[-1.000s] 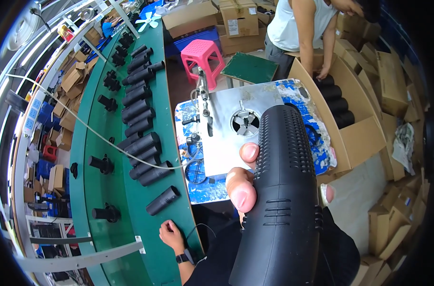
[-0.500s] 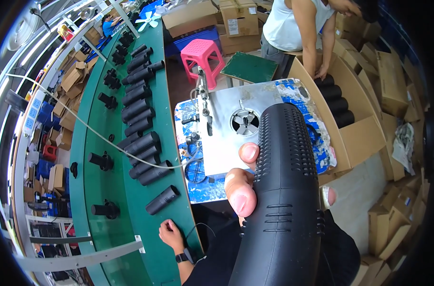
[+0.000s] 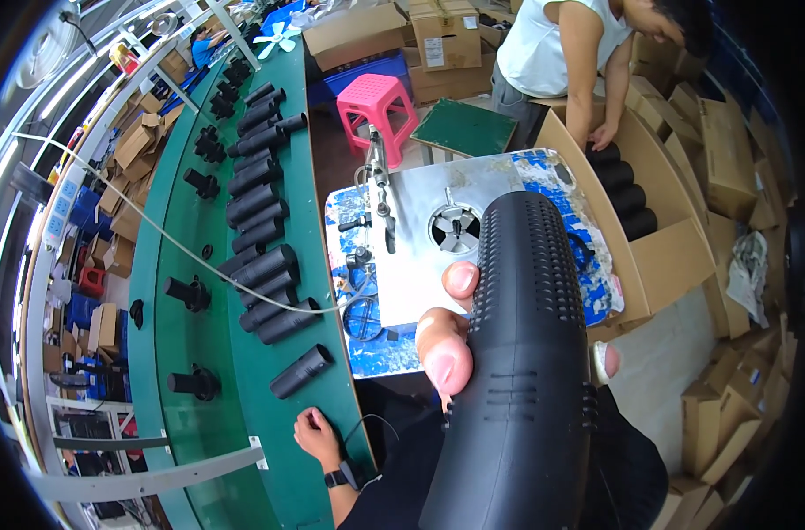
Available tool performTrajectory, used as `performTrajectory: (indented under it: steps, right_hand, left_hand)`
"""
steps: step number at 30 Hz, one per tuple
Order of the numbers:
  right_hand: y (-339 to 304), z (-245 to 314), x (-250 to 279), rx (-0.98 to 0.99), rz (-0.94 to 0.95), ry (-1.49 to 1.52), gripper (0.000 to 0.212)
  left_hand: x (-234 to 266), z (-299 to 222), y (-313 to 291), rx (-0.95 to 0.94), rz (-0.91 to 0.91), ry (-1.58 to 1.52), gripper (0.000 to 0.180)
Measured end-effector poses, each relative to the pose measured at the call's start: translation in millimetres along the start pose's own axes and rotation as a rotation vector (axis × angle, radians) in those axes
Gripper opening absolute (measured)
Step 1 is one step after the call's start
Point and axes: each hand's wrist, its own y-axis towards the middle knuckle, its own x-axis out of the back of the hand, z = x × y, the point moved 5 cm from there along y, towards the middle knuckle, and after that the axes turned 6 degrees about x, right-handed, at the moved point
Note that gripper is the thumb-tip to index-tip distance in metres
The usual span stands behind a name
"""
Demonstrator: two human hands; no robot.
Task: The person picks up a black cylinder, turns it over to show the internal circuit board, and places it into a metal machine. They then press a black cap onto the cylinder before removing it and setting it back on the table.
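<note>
A large black plastic tube (image 3: 531, 344), rounded at its far end and pierced by rows of small holes, stands upright close before me. My right hand (image 3: 447, 353) grips it, with fingertips showing at both sides and the rest hidden behind it. Short slots mark its middle. My left hand (image 3: 316, 439), above a dark wristband, rests on the green bench (image 3: 288, 477) with its fingers curled in; nothing shows in them. Just beyond it lies a shorter black tube (image 3: 301, 371). Several more black tubes (image 3: 265, 265) lie in a row along the bench.
Ahead stands a metal-topped table (image 3: 420, 274) with a round finned opening (image 3: 455, 228) and a clamp-like fixture (image 3: 380, 199). At the right, another person (image 3: 561, 53) reaches into a cardboard box (image 3: 676, 261) holding black cylinders. A pink stool (image 3: 376, 102) stands behind. A pale hose (image 3: 182, 243) crosses the bench.
The tube in my right hand has shifted very slightly in view. The other person has leaned a little to the right over the box. My left hand stays where it was.
</note>
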Motion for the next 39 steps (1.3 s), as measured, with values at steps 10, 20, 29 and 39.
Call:
performTrajectory:
  steps: [10,20,29,39]
  right_hand:
    - [-2,6,161,0.141,-0.493,-0.161,0.075]
    - [-29,2,229,0.128,-0.55,-0.39,0.061]
    - [-29,-2,236,0.049,-0.553,-0.476,0.06]
    - [-27,-5,228,0.043,-0.465,-0.474,0.054]
  left_hand:
    - [2,9,4,0.0,-0.029,0.014,0.008]
    - [11,10,3,0.034,-0.056,0.008,0.006]
    - [9,5,7,0.015,-0.06,-0.016,0.006]
    - [9,6,7,0.005,-0.064,-0.03,0.006]
